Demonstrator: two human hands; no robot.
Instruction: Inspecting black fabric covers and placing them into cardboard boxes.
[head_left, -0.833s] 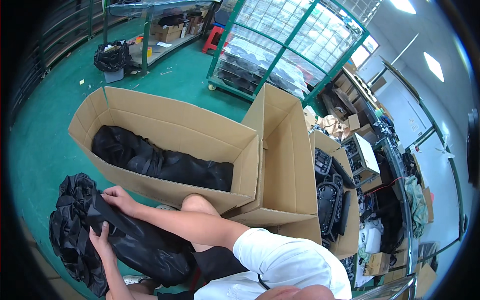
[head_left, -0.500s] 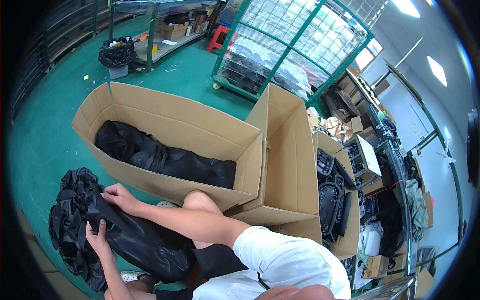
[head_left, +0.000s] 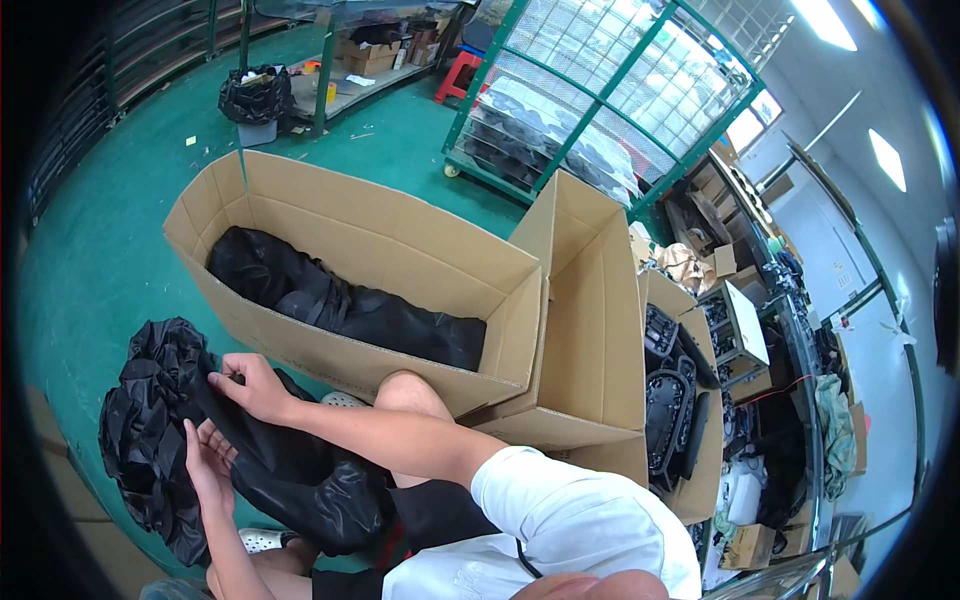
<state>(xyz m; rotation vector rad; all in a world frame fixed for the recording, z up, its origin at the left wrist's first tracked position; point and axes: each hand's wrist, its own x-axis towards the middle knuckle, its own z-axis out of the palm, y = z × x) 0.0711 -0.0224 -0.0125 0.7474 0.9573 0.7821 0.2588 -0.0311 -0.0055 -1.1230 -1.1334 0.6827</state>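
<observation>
A long bundle of shiny black fabric (head_left: 310, 490) lies across my lap, its layers loose and folded. My right hand (head_left: 255, 388) pinches the upper edge of it between thumb and fingers. Just below, my left hand (head_left: 208, 465) rests against the fabric's side, palm up, with thumb and fingers apart. A crumpled heap of black fabric (head_left: 150, 440) is on the floor at the left, touching the bundle. In front of my knees stands an open cardboard box (head_left: 390, 215) holding another black fabric bundle (head_left: 350, 310).
A second open carton (head_left: 590, 340) adjoins the first on the right. Beyond it, another box holds black moulded parts (head_left: 668, 410). A green wire-mesh cart (head_left: 600, 100) stands at the back. A lined bin (head_left: 255, 100) is far left, and a cluttered workbench (head_left: 800, 380) runs along the right.
My left hand has loosened its pinch and its fingers have spread. My right hand still grips the fabric edge, slightly shifted. The whole view has swung a little, so the boxes appear farther right.
</observation>
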